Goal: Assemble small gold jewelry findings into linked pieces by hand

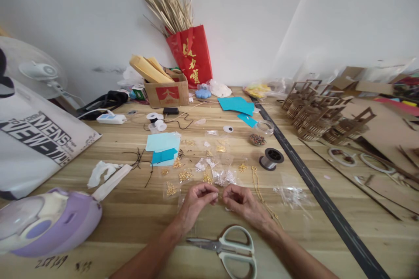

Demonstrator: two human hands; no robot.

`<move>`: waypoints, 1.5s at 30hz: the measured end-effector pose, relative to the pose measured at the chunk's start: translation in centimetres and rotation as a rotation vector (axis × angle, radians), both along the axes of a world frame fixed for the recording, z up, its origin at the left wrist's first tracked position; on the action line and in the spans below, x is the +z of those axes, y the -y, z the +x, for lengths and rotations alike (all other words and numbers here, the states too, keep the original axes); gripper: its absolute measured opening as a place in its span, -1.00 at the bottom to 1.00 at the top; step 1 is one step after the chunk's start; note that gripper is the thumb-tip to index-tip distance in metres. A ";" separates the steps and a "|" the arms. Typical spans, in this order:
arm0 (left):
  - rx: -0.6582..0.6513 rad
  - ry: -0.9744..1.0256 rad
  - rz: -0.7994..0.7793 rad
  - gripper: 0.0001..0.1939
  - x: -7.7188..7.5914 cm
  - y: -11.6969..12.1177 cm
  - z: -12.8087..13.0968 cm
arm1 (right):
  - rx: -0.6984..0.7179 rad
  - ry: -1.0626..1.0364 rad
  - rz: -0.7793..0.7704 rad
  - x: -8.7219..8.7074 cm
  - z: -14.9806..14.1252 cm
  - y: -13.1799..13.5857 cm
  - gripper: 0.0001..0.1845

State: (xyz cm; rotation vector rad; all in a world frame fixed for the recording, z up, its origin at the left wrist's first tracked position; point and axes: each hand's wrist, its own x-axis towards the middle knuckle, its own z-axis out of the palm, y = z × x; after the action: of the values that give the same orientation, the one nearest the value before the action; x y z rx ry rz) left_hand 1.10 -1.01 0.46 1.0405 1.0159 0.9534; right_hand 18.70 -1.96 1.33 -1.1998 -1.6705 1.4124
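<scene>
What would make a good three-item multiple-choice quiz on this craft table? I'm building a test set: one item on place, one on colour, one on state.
1. Where do the scissors lie?
A. Between the forearms, near the table's front edge
B. Beside the red bag
C. On the teal paper

2. What colour is the bag against the wall?
A. Blue
B. Red
C. Green

3. How are the left hand and right hand?
A. Flat and far apart
B. Gripping the scissors
C. Close together, fingertips pinched

Answers: 1 A, they lie below both hands; 2 B, red with gold characters; 3 C, fingertips nearly meet, scissors untouched.
</scene>
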 end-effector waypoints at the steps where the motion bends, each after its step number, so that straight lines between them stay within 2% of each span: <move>1: 0.002 0.007 -0.007 -0.93 -0.1 0.0 0.0 | 0.002 -0.004 -0.001 0.0 0.0 0.0 -0.64; 8: -0.003 0.089 -0.061 -0.87 -0.9 -0.2 -0.1 | -0.004 -0.036 -0.029 -0.1 0.1 0.0 -0.63; 23: 0.010 0.153 -0.151 -0.77 -0.8 -0.4 0.0 | -0.011 -0.095 -0.034 -0.6 0.3 -0.2 -0.65; 39: -0.039 0.167 -0.100 -0.83 -1.2 -0.3 -0.2 | 0.014 -0.077 -0.021 -0.4 0.1 -0.1 -0.69; 45: -0.050 0.145 -0.092 -0.85 -1.0 -0.2 0.0 | 0.004 -0.088 -0.025 -0.3 0.1 -0.1 -0.71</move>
State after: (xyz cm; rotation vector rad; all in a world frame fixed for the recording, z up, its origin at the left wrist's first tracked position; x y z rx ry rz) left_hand 1.09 -0.80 -0.50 0.9035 0.9017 0.9197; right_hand 18.75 -1.87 1.03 -1.1318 -1.6004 1.4719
